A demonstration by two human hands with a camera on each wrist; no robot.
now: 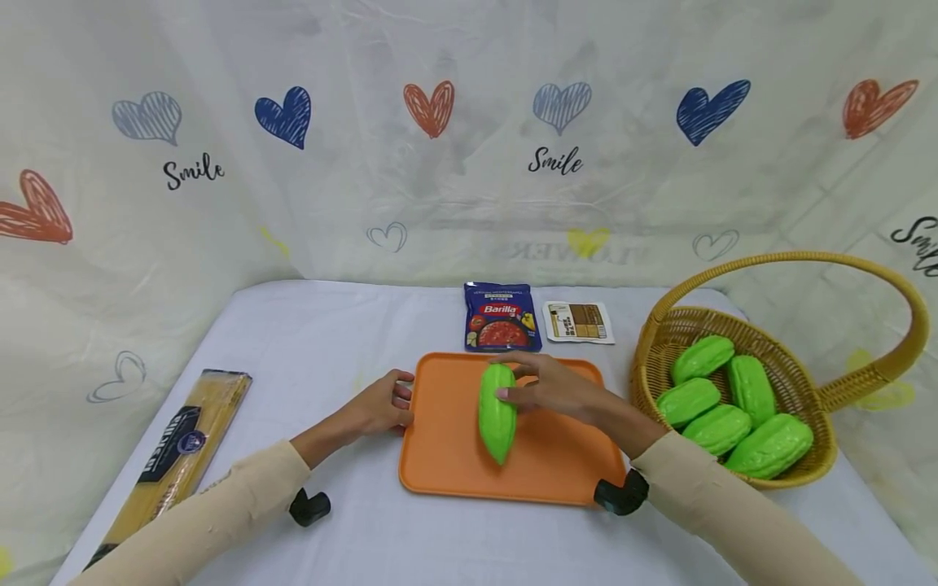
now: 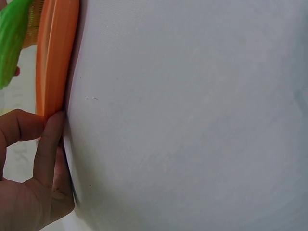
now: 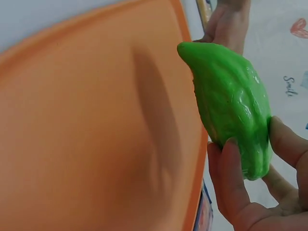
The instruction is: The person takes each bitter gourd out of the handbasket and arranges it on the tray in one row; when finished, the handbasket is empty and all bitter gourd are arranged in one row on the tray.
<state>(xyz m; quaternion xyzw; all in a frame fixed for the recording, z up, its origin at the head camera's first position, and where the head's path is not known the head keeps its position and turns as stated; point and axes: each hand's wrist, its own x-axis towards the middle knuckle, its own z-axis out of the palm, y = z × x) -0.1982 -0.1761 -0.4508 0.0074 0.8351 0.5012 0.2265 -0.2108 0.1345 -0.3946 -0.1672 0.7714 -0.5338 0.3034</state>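
A bright green, ridged bitter melon [image 1: 497, 415] is held up over an orange tray [image 1: 440, 464], its tapered end toward the person. My right hand [image 1: 553, 387] grips its blunt end between thumb and fingers. In the right wrist view the melon [image 3: 231, 96] hangs clear of the tray, and its shadow falls on the orange surface. At the tray's left edge, my left hand [image 1: 381, 404] pinches the rim. The left wrist view shows the hand's [image 2: 33, 178] thumb and fingers against the orange rim [image 2: 57, 57].
A wicker basket [image 1: 645, 370] with a tall handle stands right, holding several green melons [image 1: 769, 446]. Behind the tray lie a blue Barilla sauce pouch [image 1: 502, 313] and a small white-and-brown packet [image 1: 579, 322]. A spaghetti pack [image 1: 179, 439] lies at the left table edge.
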